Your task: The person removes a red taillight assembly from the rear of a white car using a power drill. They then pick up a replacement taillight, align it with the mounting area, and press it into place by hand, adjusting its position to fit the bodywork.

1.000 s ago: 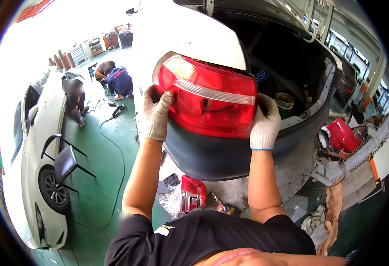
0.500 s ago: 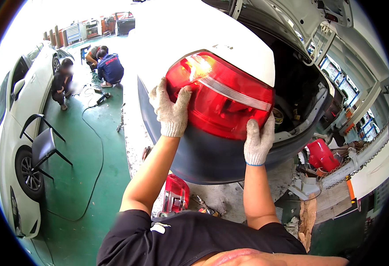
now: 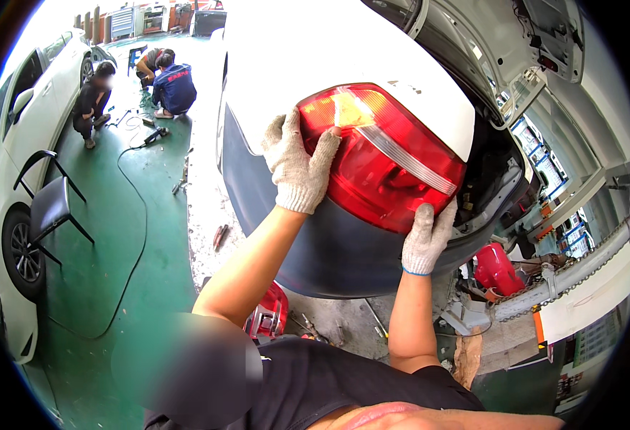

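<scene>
A red tail light point(image 3: 394, 190) with a clear stripe and an amber corner sits at the rear corner of a white car point(image 3: 351, 50). My left hand point(image 3: 297, 161), in a knitted work glove, grips its left edge, thumb on the lens and fingers along the side. My right hand point(image 3: 427, 240), gloved too, holds the lower right edge with the thumb on the lens. Its other fingertips are partly hidden behind the rim. Whether the light is seated in the body cannot be made out. Below it runs the dark grey bumper point(image 3: 322, 251).
Another red tail light point(image 3: 273, 308) lies on the floor below my left arm, near red-handled pliers point(image 3: 220, 236). The open trunk point(image 3: 483, 175) is at right. A black chair point(image 3: 49, 208), a cable point(image 3: 145, 229) and crouching people point(image 3: 174, 89) are at left.
The view has shifted, so the car corner, light and hands appear farther right. Both hands keep their hold on the tail light. The pliers on the floor show more fully.
</scene>
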The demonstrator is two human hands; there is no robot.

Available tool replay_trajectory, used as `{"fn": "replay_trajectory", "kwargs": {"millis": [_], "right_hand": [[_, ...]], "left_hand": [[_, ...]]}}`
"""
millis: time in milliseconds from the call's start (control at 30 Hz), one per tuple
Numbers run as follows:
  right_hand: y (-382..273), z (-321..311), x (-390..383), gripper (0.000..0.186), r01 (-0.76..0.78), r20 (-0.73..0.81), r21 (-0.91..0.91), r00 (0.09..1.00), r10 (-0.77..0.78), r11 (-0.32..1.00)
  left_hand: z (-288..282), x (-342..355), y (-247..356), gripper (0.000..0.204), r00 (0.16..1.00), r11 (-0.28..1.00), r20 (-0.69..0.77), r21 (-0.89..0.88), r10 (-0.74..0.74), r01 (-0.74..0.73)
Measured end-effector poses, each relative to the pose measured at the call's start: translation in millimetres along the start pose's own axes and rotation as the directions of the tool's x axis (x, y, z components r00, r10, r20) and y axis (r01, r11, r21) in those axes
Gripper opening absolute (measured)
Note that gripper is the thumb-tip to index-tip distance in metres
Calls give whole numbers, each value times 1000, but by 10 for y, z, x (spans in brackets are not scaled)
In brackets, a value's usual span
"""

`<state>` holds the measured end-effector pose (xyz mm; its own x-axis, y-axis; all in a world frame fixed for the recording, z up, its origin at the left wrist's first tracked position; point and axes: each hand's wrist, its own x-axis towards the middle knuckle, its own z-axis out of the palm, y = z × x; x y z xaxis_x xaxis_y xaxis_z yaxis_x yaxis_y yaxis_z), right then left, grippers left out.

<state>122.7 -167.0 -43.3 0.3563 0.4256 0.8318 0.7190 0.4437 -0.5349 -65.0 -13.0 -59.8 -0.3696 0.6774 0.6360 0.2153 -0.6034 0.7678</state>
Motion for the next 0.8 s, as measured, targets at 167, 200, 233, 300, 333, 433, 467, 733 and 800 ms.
{"fn": "replay_trajectory", "kwargs": {"millis": [167, 200, 233, 300, 333, 433, 467, 733, 800], "right_hand": [[31, -27, 16, 100, -49, 55, 19, 997, 47, 999], [51, -39, 25, 101, -33, 66, 23, 997, 32, 999], [77, -52, 40, 103, -18, 77, 25, 997, 16, 1000], [52, -43, 77, 103, 9, 88, 32, 996, -12, 999], [27, -28, 85, 102, 14, 94, 42, 995, -18, 999], [75, -33, 109, 102, 53, 96, 73, 994, -60, 996], [43, -36, 119, 102, 57, 93, 60, 994, -63, 997], [-92, -9, 103, 102, 27, 113, 92, 993, -37, 995], [-76, 19, 131, 104, 34, 128, 85, 991, -45, 996]], "left_hand": [[25, 4, -30, 81, 998, 998, -35, 2, 59, -59], [37, 10, -33, 79, 998, 998, -35, -29, 60, -61], [41, 9, -34, 78, 998, 996, -36, -62, 60, -62], [44, 11, -51, 74, 997, 992, -27, -104, 70, -72], [29, 26, -44, 74, 998, 991, 0, -114, 63, -63], [35, 40, -45, 79, 996, 995, 70, -91, 46, -39], [42, 52, -38, 80, 995, 994, 88, -101, 42, -33], [-22, 51, -65, 79, 984, 996, 178, -85, 23, -8], [-40, 84, -143, 77, 982, 996, 178, -82, 53, -39]]}}
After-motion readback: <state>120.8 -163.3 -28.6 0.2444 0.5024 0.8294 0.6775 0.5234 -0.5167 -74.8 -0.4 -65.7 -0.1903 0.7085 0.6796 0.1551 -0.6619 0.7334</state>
